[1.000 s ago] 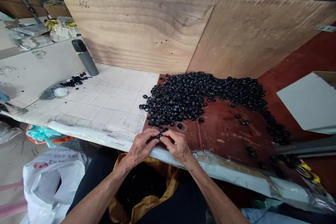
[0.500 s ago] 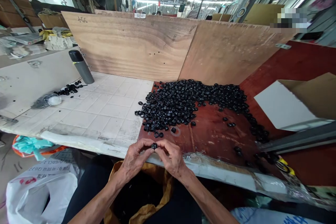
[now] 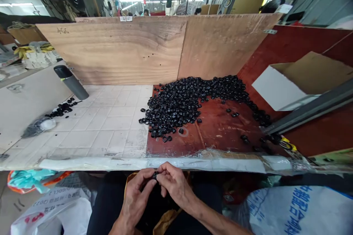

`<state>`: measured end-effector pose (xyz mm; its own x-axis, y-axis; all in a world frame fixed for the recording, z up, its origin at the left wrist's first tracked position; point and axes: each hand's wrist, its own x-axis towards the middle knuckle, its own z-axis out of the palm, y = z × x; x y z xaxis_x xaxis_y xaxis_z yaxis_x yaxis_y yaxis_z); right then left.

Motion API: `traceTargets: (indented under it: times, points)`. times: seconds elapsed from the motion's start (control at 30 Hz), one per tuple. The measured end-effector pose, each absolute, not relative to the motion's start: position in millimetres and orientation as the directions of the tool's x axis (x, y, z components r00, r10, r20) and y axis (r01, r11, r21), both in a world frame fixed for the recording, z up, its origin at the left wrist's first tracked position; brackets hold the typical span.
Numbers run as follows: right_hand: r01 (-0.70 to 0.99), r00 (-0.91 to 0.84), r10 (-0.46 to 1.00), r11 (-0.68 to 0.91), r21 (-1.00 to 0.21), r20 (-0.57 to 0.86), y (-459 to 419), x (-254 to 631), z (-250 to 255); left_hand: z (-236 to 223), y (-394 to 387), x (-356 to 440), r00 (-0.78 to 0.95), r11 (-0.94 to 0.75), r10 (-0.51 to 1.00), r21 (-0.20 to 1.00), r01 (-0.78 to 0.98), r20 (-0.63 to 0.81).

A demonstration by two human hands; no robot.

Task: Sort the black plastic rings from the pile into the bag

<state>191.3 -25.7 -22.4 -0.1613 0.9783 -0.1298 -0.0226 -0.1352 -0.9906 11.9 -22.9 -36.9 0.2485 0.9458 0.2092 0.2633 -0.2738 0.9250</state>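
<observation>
Pinched between the fingertips of both hands is a small black plastic part (image 3: 155,176), mostly covered by the fingers. My left hand (image 3: 137,194) grips it from the left with thumb and forefinger, and my right hand (image 3: 175,185) from the right. Both hands hang just in front of the table's padded edge, above an open brown sack (image 3: 165,220) between the knees. Beyond the edge, a large heap of black ring-like parts (image 3: 176,104) lies on the red-brown board (image 3: 212,128). A few loose rings lie at the heap's near side.
A grey bottle (image 3: 71,82) stands at the left beside a clear bag (image 3: 38,126) and scattered black pieces. An open carton (image 3: 286,88) and a grey metal bar (image 3: 311,102) are at the right. Wooden panels (image 3: 124,51) wall the back. White sacks (image 3: 300,209) lie below.
Both hands have moved down and toward the body, from over the table's edge to above the sack, still pinching the black part. The camera view has shifted too.
</observation>
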Motion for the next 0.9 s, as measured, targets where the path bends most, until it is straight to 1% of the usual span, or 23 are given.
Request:
traceTargets:
  times: [0.07,0.1,0.13,0.17,0.2,0.23,0.27,0.3,0.33,0.37,0.4,0.43,0.47,0.5,0.53,0.6,0.7,0.77,0.83,0.9]
  points:
    - [-0.217,-0.133,0.938,-0.343,-0.914,-0.321,-31,179,-33,-54,-26,5,0.304,-0.493,0.865,0.783,0.379,0.398]
    - [-0.285,-0.141,0.905,-0.426,-0.859,-0.402,-34,174,-38,-61,-28,1,0.361,-0.596,0.801,0.694,0.404,0.477]
    - [-0.325,-0.163,0.863,-0.504,-0.8,-0.478,-37,171,-44,-67,-30,-3,0.43,-0.678,0.733,0.612,0.406,0.527]
    - [-0.334,-0.199,0.815,-0.578,-0.744,-0.544,-41,169,-48,-70,-32,-7,0.505,-0.74,0.67,0.546,0.394,0.544]
    - [-0.305,-0.235,0.774,-0.634,-0.711,-0.589,-44,170,-51,-69,-33,-12,0.581,-0.78,0.619,0.501,0.375,0.529]
    - [-0.237,-0.25,0.76,-0.649,-0.723,-0.6,-46,172,-52,-64,-33,-15,0.651,-0.803,0.581,0.478,0.357,0.489]
    - [-0.136,-0.226,0.793,-0.6,-0.788,-0.565,-46,177,-51,-57,-32,-17,0.708,-0.807,0.561,0.474,0.352,0.429]
    - [-0.006,-0.17,0.867,-0.477,-0.879,-0.469,-43,183,-49,-47,-29,-18,0.741,-0.795,0.564,0.483,0.367,0.365]
    - [0.15,-0.106,0.945,-0.293,-0.944,-0.31,-37,190,-46,-35,-24,-16,0.749,-0.77,0.586,0.501,0.395,0.309]
    - [0.321,-0.034,0.995,-0.074,-0.944,-0.09,-27,198,-43,-24,-16,-12,0.731,-0.732,0.628,0.52,0.44,0.266]
    - [0.468,0.015,0.991,0.109,-0.877,0.131,-14,207,-39,-15,-5,-5,0.679,-0.69,0.684,0.537,0.485,0.267]
    - [0.568,0.023,0.96,0.217,-0.794,0.279,1,216,-36,-7,8,4,0.626,-0.648,0.73,0.565,0.51,0.273]
    - [0.64,0.021,0.935,0.26,-0.723,0.355,17,223,-34,-3,23,15,0.561,-0.605,0.776,0.591,0.533,0.288]
    - [0.691,0.027,0.921,0.264,-0.673,0.389,34,230,-34,-2,39,27,0.506,-0.576,0.806,0.603,0.551,0.307]
    - [0.726,0.024,0.919,0.255,-0.639,0.394,49,235,-35,-3,54,40,0.463,-0.558,0.824,0.608,0.565,0.327]
    - [0.759,0.002,0.925,0.246,-0.603,0.379,72,241,-41,-11,82,63,0.411,-0.539,0.842,0.589,0.602,0.351]
    - [0.747,-0.004,0.918,0.265,-0.609,0.396,85,244,-52,-26,103,84,0.423,-0.536,0.844,0.5,0.68,0.329]
    - [0.731,-0.004,0.91,0.285,-0.62,0.414,85,244,-56,-34,105,87,0.414,-0.525,0.85,0.468,0.711,0.326]
    - [0.732,-0.029,0.916,0.292,-0.615,0.401,83,243,-56,-38,103,85,0.395,-0.518,0.854,0.484,0.705,0.338]
    - [0.744,-0.069,0.924,0.298,-0.598,0.375,82,242,-54,-40,100,81,0.373,-0.511,0.859,0.539,0.67,0.35]
